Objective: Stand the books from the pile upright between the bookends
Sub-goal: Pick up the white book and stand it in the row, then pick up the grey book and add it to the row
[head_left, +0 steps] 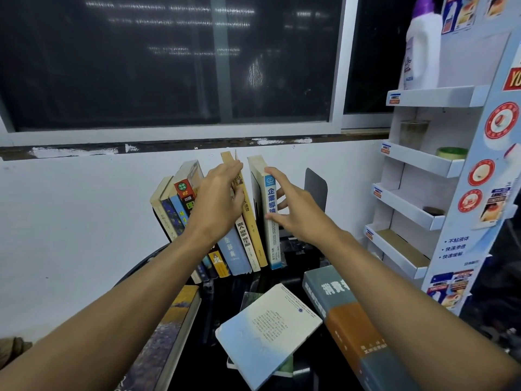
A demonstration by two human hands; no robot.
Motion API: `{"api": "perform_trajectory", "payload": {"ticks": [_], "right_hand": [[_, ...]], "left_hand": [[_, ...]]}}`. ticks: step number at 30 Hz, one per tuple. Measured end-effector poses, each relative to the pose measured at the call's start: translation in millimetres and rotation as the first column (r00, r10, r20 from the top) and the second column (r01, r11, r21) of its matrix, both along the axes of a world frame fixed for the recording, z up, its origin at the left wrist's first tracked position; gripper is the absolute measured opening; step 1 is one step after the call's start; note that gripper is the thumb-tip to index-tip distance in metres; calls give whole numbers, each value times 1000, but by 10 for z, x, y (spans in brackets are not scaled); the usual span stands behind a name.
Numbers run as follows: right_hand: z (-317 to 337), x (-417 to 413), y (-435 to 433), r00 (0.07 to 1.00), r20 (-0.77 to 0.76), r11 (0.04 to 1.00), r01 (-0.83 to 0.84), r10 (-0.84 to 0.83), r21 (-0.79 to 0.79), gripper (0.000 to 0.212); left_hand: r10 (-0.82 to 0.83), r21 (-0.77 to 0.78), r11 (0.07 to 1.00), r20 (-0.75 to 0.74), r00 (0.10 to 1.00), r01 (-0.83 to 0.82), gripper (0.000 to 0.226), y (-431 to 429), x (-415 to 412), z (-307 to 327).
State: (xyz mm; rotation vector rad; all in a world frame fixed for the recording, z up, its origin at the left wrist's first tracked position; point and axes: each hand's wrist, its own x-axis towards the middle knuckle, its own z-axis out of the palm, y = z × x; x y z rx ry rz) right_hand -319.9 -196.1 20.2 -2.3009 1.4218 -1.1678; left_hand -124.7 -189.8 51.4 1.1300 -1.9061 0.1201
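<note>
Tan matte book [253, 232] under flat left hand [217, 201]; right hand [296, 213] grips glossy white book [272, 244].

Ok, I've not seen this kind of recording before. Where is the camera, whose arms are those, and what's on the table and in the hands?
There is no machine here. A person works with bare hands, and the single picture comes from a wide-angle camera worn on their head, looking forward and down. The left hand rests its fingers against a leaning row of books, near the top of a tall tan book. The right hand holds a white book with a blue spine upright, thumb on the spine and fingers on its far side. Beyond it stands a grey bookend. Nearer, on the dark table, more books lie flat: a pale one, a thick grey-and-orange one and one with a painted cover.
</note>
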Motion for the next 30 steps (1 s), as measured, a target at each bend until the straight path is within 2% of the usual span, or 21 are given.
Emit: {"api": "perform_trajectory", "payload": {"ticks": [7, 11, 15, 19, 24, 27, 30], "right_hand": [[6, -166, 177, 989, -145, 1000, 10, -7, 24, 102], [36, -391, 395, 969, -242, 999, 49, -51, -15, 87], [62, -696, 624, 924, -365, 993, 112, -113, -25, 70], [18, -1003, 873, 894, -416, 982, 190, -167, 16, 64], [-173, -1337, 1135, 851, -483, 944, 303, -206, 131, 70], [-309, -1508, 1205, 821, -528, 915, 358, -215, 185, 73], [-422, -1652, 1224, 809, -546, 889, 396, -219, 231, 76]], "left_hand": [[-41, -25, 999, -43, 998, 40, 50, 305, -64, -4], [-132, 7, 991, -95, 987, 133, 46, 533, -173, -37], [-211, 181, 955, -136, 968, 234, 44, 691, -315, -174], [-237, 394, 887, -55, 970, 239, 46, 791, -473, -364], [-258, 584, 792, 60, 964, 176, 60, 848, -619, -600], [-272, 640, 760, 154, 950, 114, 65, 831, -687, -774], [-233, 642, 766, 222, 947, 38, 65, 782, -737, -939]]}}
